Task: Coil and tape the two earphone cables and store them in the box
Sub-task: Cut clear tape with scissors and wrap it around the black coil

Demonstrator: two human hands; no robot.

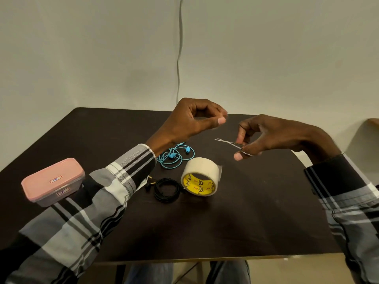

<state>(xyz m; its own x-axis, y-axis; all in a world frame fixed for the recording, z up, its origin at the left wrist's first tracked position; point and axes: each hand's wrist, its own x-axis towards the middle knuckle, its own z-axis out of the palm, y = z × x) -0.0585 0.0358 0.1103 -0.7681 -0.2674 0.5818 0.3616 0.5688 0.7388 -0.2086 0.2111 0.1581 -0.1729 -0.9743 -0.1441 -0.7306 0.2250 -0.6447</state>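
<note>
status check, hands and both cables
Left hand raised, pinching, contents unclear. Right hand grips small metal scissors. Blue earphone cable loose; black earphone cable coiled. Pink lidded box closed.

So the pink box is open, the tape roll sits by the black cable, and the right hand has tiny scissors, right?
Not quite. The pink box is closed, its lid still on, as the head view shows. The rest holds: the tape roll sits beside the coiled black cable, and the right hand holds the small scissors.
</note>
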